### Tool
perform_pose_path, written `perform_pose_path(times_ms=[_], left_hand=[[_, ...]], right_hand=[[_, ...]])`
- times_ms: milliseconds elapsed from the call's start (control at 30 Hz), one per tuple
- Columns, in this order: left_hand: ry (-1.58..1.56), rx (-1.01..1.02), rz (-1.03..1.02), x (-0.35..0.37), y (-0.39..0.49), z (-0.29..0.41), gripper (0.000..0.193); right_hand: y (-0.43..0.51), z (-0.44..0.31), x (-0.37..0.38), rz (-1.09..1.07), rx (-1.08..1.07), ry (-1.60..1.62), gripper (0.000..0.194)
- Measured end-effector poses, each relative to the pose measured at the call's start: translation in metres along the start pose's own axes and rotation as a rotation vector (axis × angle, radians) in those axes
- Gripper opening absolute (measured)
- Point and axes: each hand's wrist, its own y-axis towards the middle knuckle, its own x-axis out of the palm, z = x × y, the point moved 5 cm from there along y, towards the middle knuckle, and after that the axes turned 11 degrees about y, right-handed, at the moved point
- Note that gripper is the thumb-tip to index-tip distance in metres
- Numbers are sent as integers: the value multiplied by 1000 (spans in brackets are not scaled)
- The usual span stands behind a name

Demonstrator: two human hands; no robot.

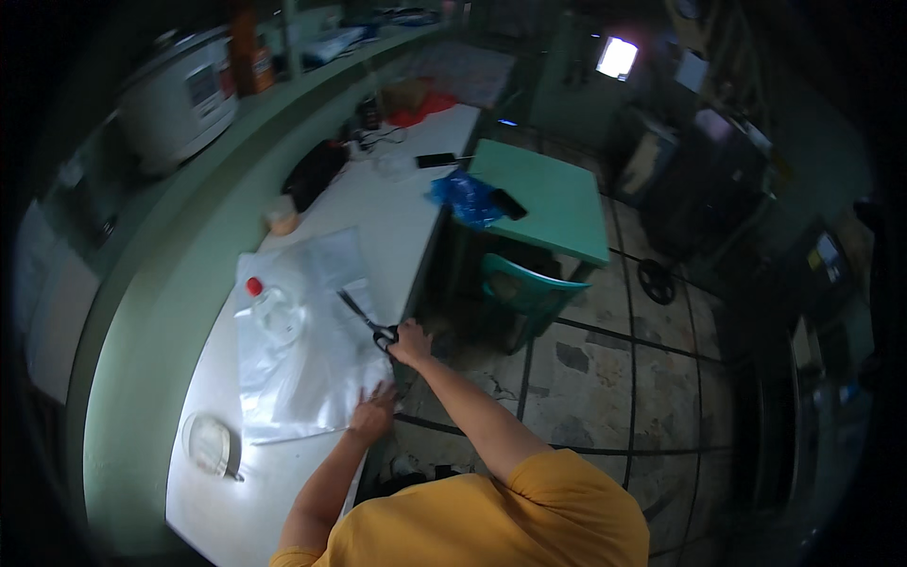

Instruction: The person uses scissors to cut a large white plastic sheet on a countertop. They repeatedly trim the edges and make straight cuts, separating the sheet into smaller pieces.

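Observation:
My right hand (412,345) grips the handles of black-handled scissors (385,334) by the white table's right edge. Their blades point away to the upper left, above clear plastic sheeting or bags (319,383). Fingers apart, my left hand (373,412) rests on the near right corner of the plastic. A clear plastic bottle (278,317) with a red cap lies on the plastic's left side. Blur hides whether the scissor blades are parted.
A pale oval object (207,445) lies on the near white table (297,464). Farther along are a small round container (282,216), a black bag (317,172) and a phone (436,161). A green table (545,191) holds blue plastic (466,198); a green chair (531,283) stands before it.

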Motion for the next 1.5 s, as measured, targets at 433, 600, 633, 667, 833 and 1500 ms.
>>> perform_pose_path(times_ms=[433, 600, 633, 667, 833, 1500], left_hand=[[226, -504, -483, -13, -68, -78, 29], [-206, -112, 97, -9, 2, 7, 60], [-142, -181, 11, -2, 0, 5, 65], [-79, -252, -76, 5, -5, 2, 70], [-77, -210, -41, 11, -38, -32, 73], [-523, -430, -21, 12, -4, -90, 24]], right_hand=[[-246, 196, -118, 153, -24, 529, 39], [-271, 174, -80, 109, 68, 887, 37], [-269, 165, -73, 114, 64, 910, 37], [-269, 155, -64, 125, 62, 978, 38], [-270, 130, -40, 168, 1, 884, 35], [-289, 42, 61, -785, 141, 1266, 60]])
